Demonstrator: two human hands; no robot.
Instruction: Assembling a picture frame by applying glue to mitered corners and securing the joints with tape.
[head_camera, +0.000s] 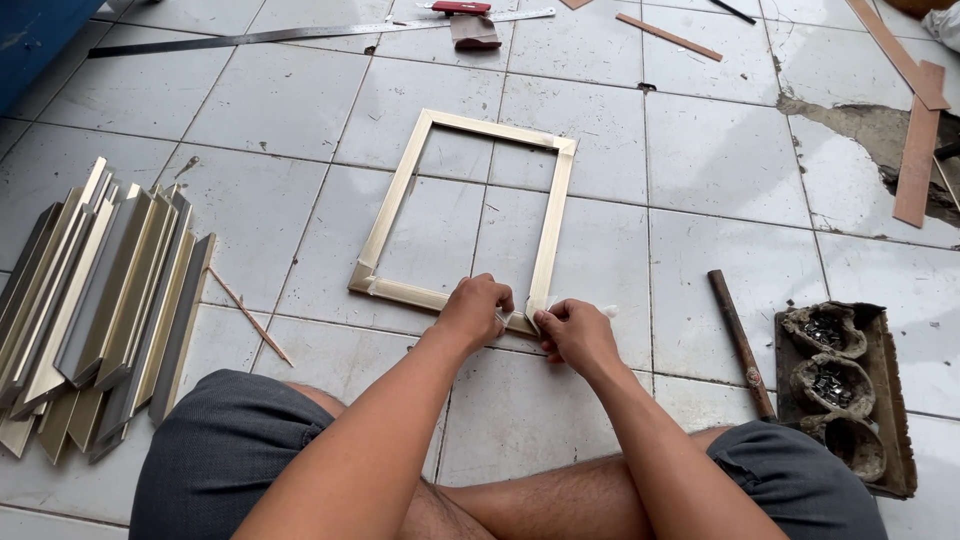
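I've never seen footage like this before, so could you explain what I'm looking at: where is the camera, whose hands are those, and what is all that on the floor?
The camera sits on a person's head, looking down at their own hands as they sit on a white tiled floor. The left hand and right hand both press the near right corner of a pale gold picture frame, where something white, perhaps tape, shows. At left lies a stack of cut frame strips. At right are a dark tray with lumpy cups of small metal pieces and a wooden handle. A long metal ruler lies at the top.
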